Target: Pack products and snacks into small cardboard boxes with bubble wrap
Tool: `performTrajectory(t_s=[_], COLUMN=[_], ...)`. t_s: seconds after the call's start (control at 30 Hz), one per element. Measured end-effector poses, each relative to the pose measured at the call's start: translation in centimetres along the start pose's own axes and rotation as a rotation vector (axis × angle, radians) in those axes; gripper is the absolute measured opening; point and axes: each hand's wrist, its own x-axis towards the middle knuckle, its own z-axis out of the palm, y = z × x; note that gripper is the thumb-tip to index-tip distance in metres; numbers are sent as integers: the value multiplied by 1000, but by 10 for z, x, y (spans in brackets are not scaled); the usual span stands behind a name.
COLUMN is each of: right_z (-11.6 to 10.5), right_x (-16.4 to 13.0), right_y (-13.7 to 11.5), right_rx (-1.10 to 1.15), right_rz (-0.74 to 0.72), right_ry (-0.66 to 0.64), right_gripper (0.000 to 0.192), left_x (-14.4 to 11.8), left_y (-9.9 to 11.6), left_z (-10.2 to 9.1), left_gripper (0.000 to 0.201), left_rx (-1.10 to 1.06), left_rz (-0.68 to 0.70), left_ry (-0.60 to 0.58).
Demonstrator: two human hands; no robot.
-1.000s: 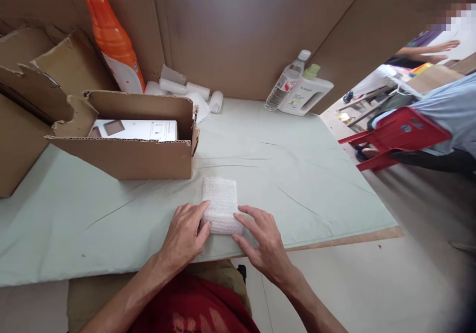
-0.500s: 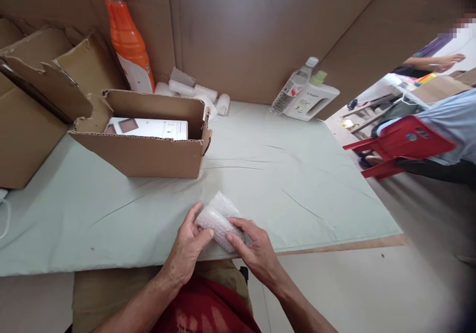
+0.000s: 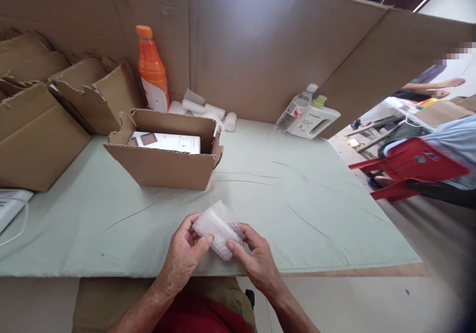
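Observation:
A piece of clear bubble wrap (image 3: 219, 229), folded over into a small bundle, is held above the front edge of the table. My left hand (image 3: 188, 249) grips its left side, thumb on top and fingers underneath. On the right side my right hand (image 3: 255, 253) pinches it in the same way. Whether something lies inside the wrap I cannot tell. Beyond my hands stands an open cardboard box (image 3: 171, 169) with a white printed box (image 3: 189, 144) in it.
Larger cardboard boxes (image 3: 33, 135) stand at the left, with a white device (image 3: 13, 209) before them. An orange bottle (image 3: 152, 70) and white rolls (image 3: 213, 111) are at the back. A water bottle (image 3: 293, 110) and white jug (image 3: 314, 120) lean at back right. A person sits on a red chair (image 3: 420, 164).
My view has tilted up and shifted left, so the scene sits lower and further right. Both hands keep hold of the bubble wrap, which has turned slightly and looks flatter.

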Motion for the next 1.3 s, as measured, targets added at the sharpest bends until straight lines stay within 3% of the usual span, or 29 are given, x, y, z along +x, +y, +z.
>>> performTrajectory(t_s=[0.1, 0.23, 0.3, 0.47, 0.57, 0.63, 0.7, 0.8, 0.97, 1.1, 1.3], right_z=[-10, -21, -28, -61, -79, -82, -78, -60, -16, 6, 10], right_x=[5, 11, 15, 46, 86, 120, 154, 196, 229, 235, 234], right_y=[-6, -18, -26, -73, -122, -155, -181, -208, -221, -208, -189], right_rx=[-36, -104, -139, -146, -279, -447, -641, -965, -1400, -1436, -1366], right_rz=[-62, -101, -152, -297, -411, -458, -427, -268, -81, -141, -162], right_ry=[-60, -31, -28, 154, 272, 274, 195, 10, -269, -315, -391], right_gripper=[25, 32, 29, 25, 28, 26, 23, 19, 15, 20, 16], left_x=[7, 13, 14, 24, 38, 47, 54, 59, 57, 54, 53], left_y=[18, 33, 35, 36, 29, 21, 11, 0, -2, 1, 5], left_z=[-8, -11, -15, -46, -68, -78, -83, -85, -83, -83, -79], left_gripper=[58, 31, 26, 34, 42, 44, 44, 43, 37, 36, 29], left_rx=[34, 108, 124, 156, 182, 195, 217, 263, 332, 352, 430], left_rz=[16, 9, 38, 199, 255, 266, 261, 256, 279, 299, 367], left_ry=[-99, -164, -156, 31, 196, 269, 292, 284, 267, 256, 235])
